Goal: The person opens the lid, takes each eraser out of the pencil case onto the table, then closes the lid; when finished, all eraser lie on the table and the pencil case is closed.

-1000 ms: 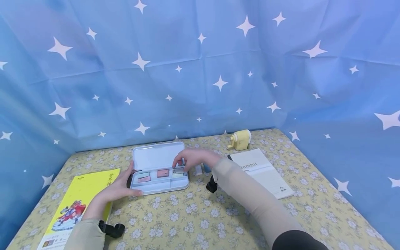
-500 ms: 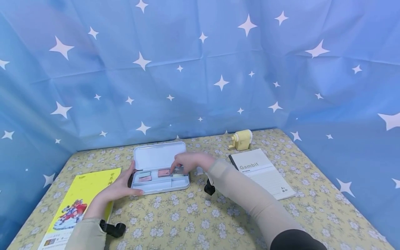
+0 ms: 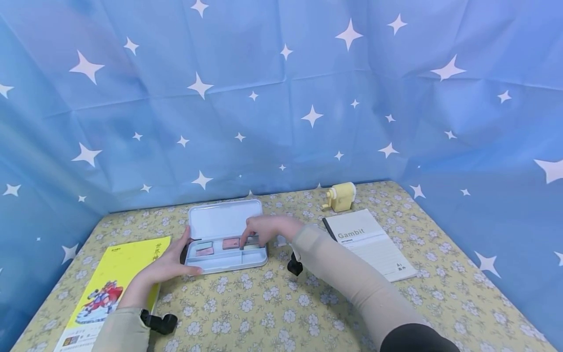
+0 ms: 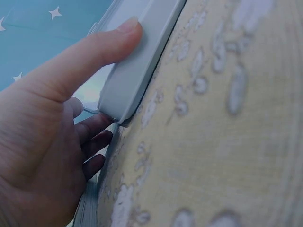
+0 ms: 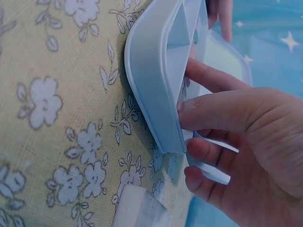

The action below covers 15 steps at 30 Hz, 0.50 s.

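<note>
The white pencil case [image 3: 220,220] lies open, its lid toward the back. My left hand [image 3: 169,261] grips its left end; in the left wrist view the thumb lies on the case's [image 4: 137,71] wall. My right hand [image 3: 264,229] is over the right end, index finger reaching down beside a pink eraser [image 3: 230,243]. In the right wrist view, the thumb of the right hand [image 5: 255,142] touches the case's [image 5: 147,71] end rim. A pale eraser [image 3: 251,246] lies under that hand, partly hidden. A green [image 3: 204,245] and a pink piece [image 3: 204,252] lie at the left.
A yellow book [image 3: 119,274] lies at the left, partly under the left forearm. At the right are a notebook [image 3: 374,244] and a yellow sharpener [image 3: 342,197]. A white eraser [image 5: 130,208] lies on the flowered cloth just right of the case.
My right hand has shifted slightly, its index finger now lower and beside the middle pink eraser. The left hand holds its place on the case.
</note>
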{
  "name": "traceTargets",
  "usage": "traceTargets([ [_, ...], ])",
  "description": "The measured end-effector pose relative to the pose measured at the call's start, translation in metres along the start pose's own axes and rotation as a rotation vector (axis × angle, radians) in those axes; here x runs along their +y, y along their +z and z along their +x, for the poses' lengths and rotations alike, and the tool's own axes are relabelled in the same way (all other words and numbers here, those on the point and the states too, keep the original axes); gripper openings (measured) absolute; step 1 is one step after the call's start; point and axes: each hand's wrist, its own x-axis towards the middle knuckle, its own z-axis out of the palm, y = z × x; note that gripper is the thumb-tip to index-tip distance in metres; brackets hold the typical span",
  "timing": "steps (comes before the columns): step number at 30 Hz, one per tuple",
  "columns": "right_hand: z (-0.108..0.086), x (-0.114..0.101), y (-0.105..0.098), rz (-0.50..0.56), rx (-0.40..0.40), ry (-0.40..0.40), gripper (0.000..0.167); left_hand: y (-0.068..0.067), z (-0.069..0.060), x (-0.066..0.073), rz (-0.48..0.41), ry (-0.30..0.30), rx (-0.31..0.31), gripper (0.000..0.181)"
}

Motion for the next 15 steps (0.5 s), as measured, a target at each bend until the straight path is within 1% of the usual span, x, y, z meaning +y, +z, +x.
traceTargets([
  [8,-0.0024,0.0002,0.0018,0.015,-0.001,-0.008,0.060,-0.0002,-0.0009,0.0012,-0.004,0.016,0.004,0.124],
  [15,-0.0024,0.0029,0.0009,0.038,0.002,-0.019,0.056,0.0002,-0.0006,0.0004,0.012,0.004,0.004,0.123],
])
